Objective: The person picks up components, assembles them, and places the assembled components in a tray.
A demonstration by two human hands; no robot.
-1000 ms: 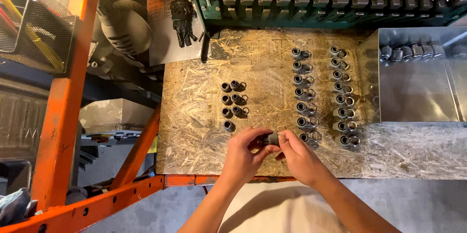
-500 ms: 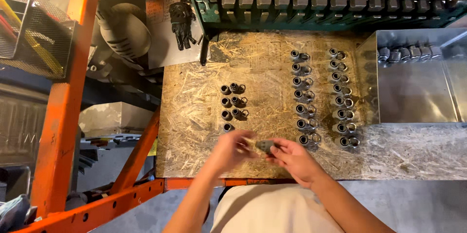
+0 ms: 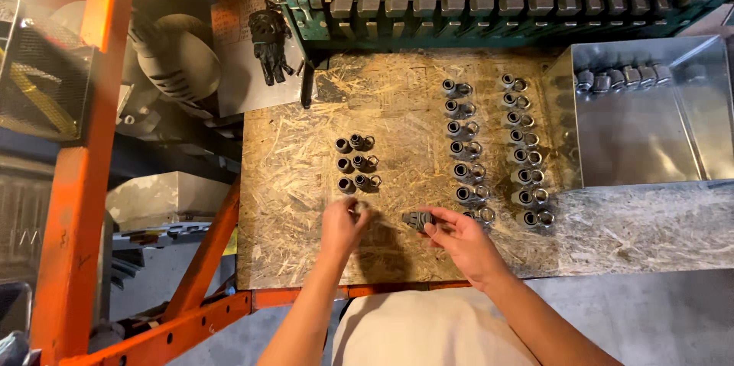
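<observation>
The hands have split apart since a moment ago: the left hand has carried a small fitting out to the bottom of the short left cluster on the chipboard bench, fingers pinched on it, so it looks like the set-down step. The right hand grips a dark, ribbed metal fitting at its fingertips, just beside the nearest long row of fittings.

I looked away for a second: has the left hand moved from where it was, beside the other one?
Yes. The left hand has drawn leftward away from the right hand, which holds a small metal fitting, and now sits just below the short rows of fittings.
</observation>
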